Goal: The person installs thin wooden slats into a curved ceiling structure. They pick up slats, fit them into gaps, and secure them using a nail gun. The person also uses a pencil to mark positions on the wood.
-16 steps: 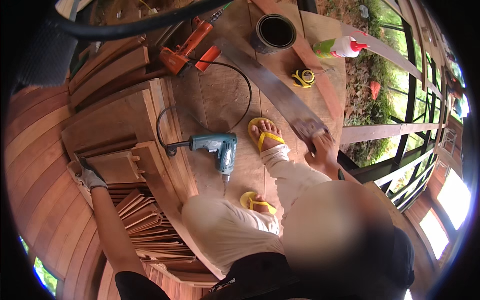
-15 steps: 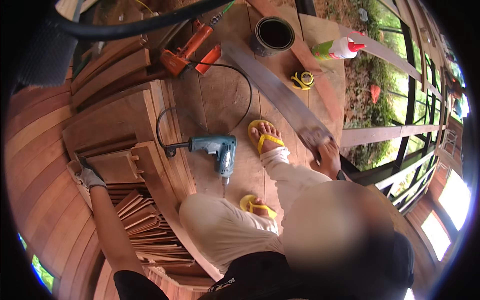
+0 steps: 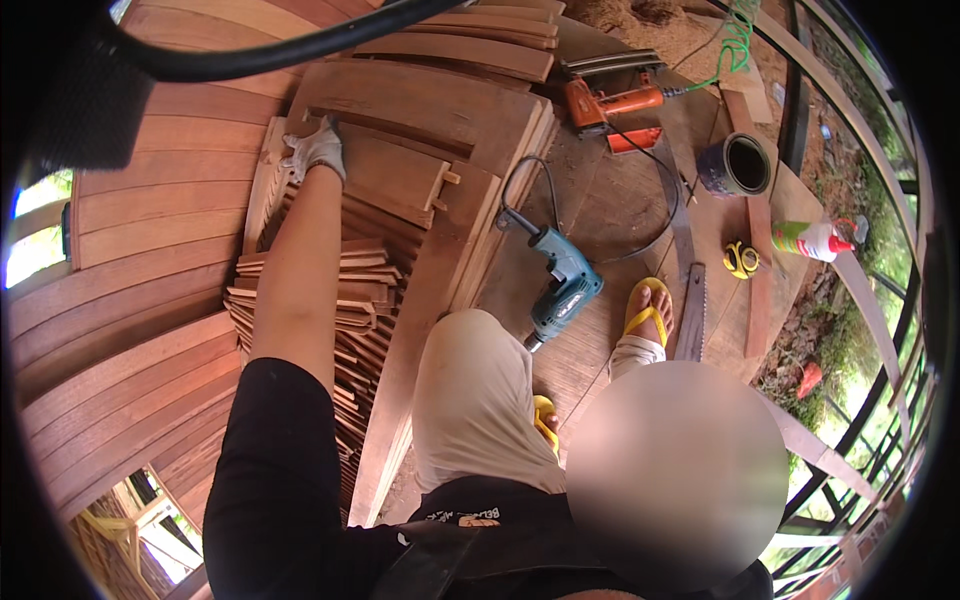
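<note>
My left hand, in a pale glove, rests at the upper left end of a wooden panel. Its fingers are spread, touching the wood near a narrow frame edge. My right hand is not visible; a blurred round patch covers the lower right. A teal power drill lies on the boards right of the panels, its black cord curving away. Beyond it lies a toothed saw blade beside my foot in a yellow flip-flop.
Many thin wooden slats are stacked below my left arm. An orange nail gun with a green coiled hose lies at the back. To the right are an open can, a yellow tape measure and a glue bottle.
The view has swung left, so the whole scene sits farther right. My right hand, earlier at the near end of the long dark piece, is out of sight. My left stays at the panel.
</note>
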Motion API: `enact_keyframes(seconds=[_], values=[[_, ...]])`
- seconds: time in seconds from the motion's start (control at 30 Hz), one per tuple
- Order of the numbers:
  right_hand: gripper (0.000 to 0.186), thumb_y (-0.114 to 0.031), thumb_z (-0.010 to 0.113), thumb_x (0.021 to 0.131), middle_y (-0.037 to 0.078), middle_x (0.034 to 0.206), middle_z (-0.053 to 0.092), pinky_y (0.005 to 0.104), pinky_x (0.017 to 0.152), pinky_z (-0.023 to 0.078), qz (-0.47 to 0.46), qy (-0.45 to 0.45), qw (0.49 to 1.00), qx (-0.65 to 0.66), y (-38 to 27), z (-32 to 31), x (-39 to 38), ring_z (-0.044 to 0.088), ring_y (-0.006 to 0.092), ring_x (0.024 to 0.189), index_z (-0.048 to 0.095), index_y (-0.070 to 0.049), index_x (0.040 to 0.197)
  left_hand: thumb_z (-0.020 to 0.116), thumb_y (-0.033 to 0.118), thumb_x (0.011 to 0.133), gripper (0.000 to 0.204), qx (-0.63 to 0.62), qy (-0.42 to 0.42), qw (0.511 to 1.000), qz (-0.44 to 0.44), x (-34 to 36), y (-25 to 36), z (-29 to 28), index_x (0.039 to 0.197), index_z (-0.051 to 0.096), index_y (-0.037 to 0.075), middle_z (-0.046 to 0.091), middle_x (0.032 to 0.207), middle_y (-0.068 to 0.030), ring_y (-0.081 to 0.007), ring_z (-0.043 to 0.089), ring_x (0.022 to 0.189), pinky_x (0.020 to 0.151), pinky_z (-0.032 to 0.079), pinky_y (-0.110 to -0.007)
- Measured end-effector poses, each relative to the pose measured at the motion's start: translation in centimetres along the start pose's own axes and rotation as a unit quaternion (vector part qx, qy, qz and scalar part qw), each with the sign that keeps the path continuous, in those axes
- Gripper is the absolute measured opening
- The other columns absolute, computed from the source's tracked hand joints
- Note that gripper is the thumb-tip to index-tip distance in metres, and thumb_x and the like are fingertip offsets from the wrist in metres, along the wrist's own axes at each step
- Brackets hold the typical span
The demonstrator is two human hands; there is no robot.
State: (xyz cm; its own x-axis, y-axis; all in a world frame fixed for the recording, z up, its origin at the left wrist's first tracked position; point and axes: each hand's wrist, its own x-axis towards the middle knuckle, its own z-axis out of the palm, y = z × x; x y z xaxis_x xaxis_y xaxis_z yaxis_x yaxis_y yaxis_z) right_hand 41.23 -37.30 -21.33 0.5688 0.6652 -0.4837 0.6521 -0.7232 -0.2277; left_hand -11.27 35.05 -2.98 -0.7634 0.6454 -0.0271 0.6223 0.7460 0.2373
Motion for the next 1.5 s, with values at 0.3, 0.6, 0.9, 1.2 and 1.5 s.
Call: enact_keyframes(seconds=[0.3,0.6,0.9,1.2,1.5], values=[[0.031,-0.019,0.060,0.098,0.023,0.126,0.061,0.0517,0.099,0.048,-0.206,0.165,0.965,-0.005,-20.6,-13.1,23.2,0.058,0.0435,0.117,0.059,-0.005,0.125,0.066,0.074,0.082,0.113,-0.023,-0.014,1.000,-0.011,-2.1,-1.3,-1.6,0.167,0.015,0.018,0.014,0.167,-0.0329,-0.0481,0.032,0.150,0.118,0.034,-0.056],[0.039,-0.023,0.061,0.099,0.021,0.129,0.062,0.0519,0.098,0.050,-0.191,0.175,0.963,-0.072,-23.4,-9.5,30.1,0.060,0.0427,0.116,0.059,-0.012,0.136,0.065,0.071,0.085,0.108,-0.001,0.019,1.000,-0.003,-1.8,-2.7,-2.8,0.166,0.018,0.016,0.023,0.165,-0.0323,-0.0458,0.030,0.152,0.118,0.036,-0.052],[0.025,-0.016,0.062,0.092,0.019,0.112,0.068,0.0503,0.092,0.052,-0.176,0.252,0.947,0.097,-18.7,-7.4,33.0,0.064,0.0408,0.107,0.068,-0.009,0.116,0.075,0.060,0.083,0.101,-0.031,0.039,0.997,0.053,1.8,-4.0,-0.1,0.160,0.032,0.010,0.034,0.161,-0.0255,-0.0407,0.042,0.144,0.112,0.042,-0.052],[0.034,-0.026,0.065,0.096,0.015,0.121,0.068,0.0487,0.088,0.056,-0.136,0.146,0.978,-0.063,-25.7,-10.7,31.1,0.066,0.0375,0.108,0.066,-0.016,0.128,0.065,0.066,0.087,0.094,-0.079,0.073,0.988,0.109,4.2,-5.3,0.4,0.158,0.036,0.011,0.038,0.160,-0.0209,-0.0405,0.040,0.145,0.116,0.036,-0.054],[0.010,-0.010,0.070,0.094,0.009,0.088,0.070,0.0328,0.073,0.054,-0.182,0.122,0.934,0.283,-31.6,-14.3,27.4,0.069,0.0175,0.082,0.064,-0.002,0.097,0.065,0.075,0.081,0.104,-0.070,0.051,0.993,0.080,-1.7,-4.1,-2.6,0.159,0.034,0.015,0.036,0.160,-0.0265,-0.0458,0.037,0.146,0.116,0.038,-0.053]])
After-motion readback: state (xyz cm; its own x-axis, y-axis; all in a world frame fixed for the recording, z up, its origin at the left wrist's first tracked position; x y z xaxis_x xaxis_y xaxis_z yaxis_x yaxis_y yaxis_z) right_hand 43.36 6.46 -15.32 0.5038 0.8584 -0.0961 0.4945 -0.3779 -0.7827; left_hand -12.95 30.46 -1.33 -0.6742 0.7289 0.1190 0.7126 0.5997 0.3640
